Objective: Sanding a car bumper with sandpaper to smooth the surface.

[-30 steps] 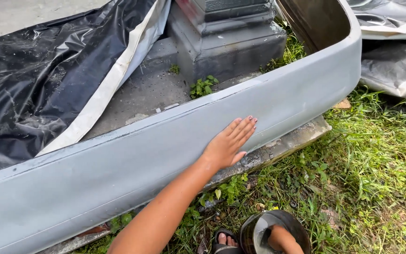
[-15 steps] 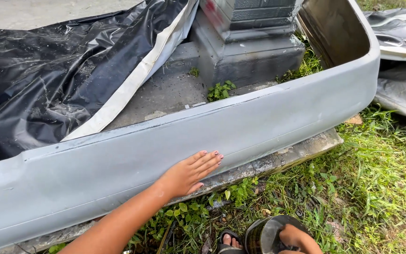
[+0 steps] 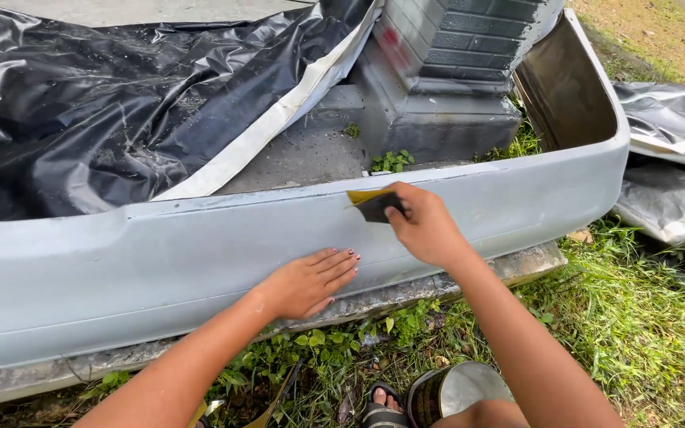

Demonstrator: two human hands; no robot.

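The left hand (image 3: 308, 283) lay flat, fingers spread, on the one grey bumper (image 3: 160, 254); the right hand (image 3: 426, 226) pinched one sandpaper sheet (image 3: 374, 204) against it.

At ten o'clock we see crumpled black plastic sheeting (image 3: 81, 103) with a white edge, lying over a concrete slab (image 3: 311, 150). At twelve stands a grey brick pillar (image 3: 453, 71), small weeds (image 3: 392, 161) at its foot. At six, in the grass (image 3: 636, 333), we see a round metal tin (image 3: 453, 390)
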